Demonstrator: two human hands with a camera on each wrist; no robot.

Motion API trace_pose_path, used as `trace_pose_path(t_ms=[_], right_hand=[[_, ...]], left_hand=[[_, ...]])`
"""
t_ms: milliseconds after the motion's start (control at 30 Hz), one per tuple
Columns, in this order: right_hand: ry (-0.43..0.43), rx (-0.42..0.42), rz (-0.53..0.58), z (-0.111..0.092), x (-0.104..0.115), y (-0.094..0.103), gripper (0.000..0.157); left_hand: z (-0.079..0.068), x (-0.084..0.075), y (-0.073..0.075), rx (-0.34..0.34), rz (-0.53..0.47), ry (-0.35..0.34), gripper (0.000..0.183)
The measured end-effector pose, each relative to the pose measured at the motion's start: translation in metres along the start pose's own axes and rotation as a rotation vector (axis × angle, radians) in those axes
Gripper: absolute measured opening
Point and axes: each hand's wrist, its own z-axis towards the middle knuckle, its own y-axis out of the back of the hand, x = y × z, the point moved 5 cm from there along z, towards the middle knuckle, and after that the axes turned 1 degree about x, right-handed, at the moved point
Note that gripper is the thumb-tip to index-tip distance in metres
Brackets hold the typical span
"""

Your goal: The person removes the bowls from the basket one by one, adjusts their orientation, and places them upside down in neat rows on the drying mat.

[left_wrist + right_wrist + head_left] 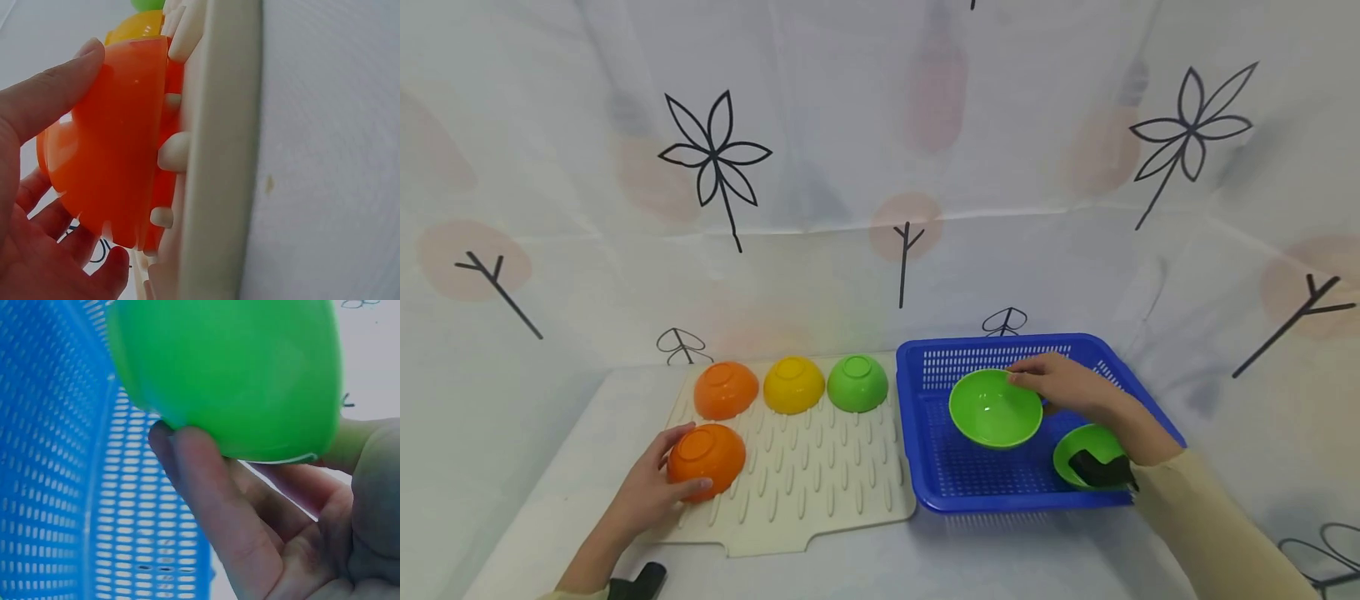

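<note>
My left hand [643, 487] spans the near orange bowl [718, 458], which sits upside down on the pegs of a cream drying mat [805, 529]. In the left wrist view the thumb [75, 75] lies along one side of this bowl and the other fingers curve round the opposite side. My right hand [1063, 387] grips a green bowl [996, 408] by its rim, thumb inside and fingers beneath. That bowl is over the blue basket [1030, 502], its hollow facing me. Another green bowl [1086, 450] lies at the basket's right, partly hidden by the wrist strap.
Along the mat's back edge stand three more upturned bowls: an orange one [725, 390], a yellow one [793, 385] and a green one [857, 383]. The basket's raised walls adjoin the mat's right side. A patterned white cloth [827, 275] hangs behind.
</note>
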Motion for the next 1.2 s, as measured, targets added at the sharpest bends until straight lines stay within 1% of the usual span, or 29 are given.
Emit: trace_pose_path(t_ms=[133, 233, 400, 467, 600, 700, 833, 967, 1133, 1200], right_hand=[[0.035, -0.034, 0.047, -0.008, 0.011, 0.004, 0.047], [0.051, -0.061, 0.055, -0.012, 0.016, 0.004, 0.047], [0.034, -0.148, 0.037, -0.018, 0.024, -0.001, 0.049], [0.021, -0.172, 0.046, -0.02, 0.027, -0.005, 0.05], [0.016, -0.177, 0.08, -0.025, 0.034, -0.015, 0.047], [0.031, -0.169, 0.11, -0.028, 0.041, -0.024, 0.046], [0.043, -0.17, 0.131, -0.032, 0.051, -0.037, 0.043], [0.046, -0.169, 0.145, -0.033, 0.057, -0.052, 0.04], [0.059, -0.161, 0.181, -0.029, 0.062, -0.069, 0.037], [0.064, -0.158, 0.199, -0.027, 0.063, -0.076, 0.037]], left_hand=[[-0.001, 0.0, 0.0, 0.0, 0.007, 0.002, 0.106], [-0.001, -0.002, 0.001, 0.002, 0.018, 0.002, 0.106], [-0.002, -0.009, 0.006, -0.012, 0.044, 0.01, 0.104], [-0.003, -0.014, 0.009, -0.036, 0.05, -0.008, 0.101], [-0.007, -0.028, 0.012, -0.1, 0.053, -0.096, 0.093], [-0.012, -0.043, 0.014, -0.148, 0.054, -0.17, 0.086], [-0.017, -0.067, 0.012, -0.181, 0.045, -0.273, 0.078], [-0.02, -0.089, 0.002, -0.148, -0.009, -0.383, 0.072], [-0.023, -0.114, -0.013, -0.052, -0.112, -0.47, 0.069], [-0.025, -0.126, -0.021, -0.008, -0.152, -0.522, 0.067]])
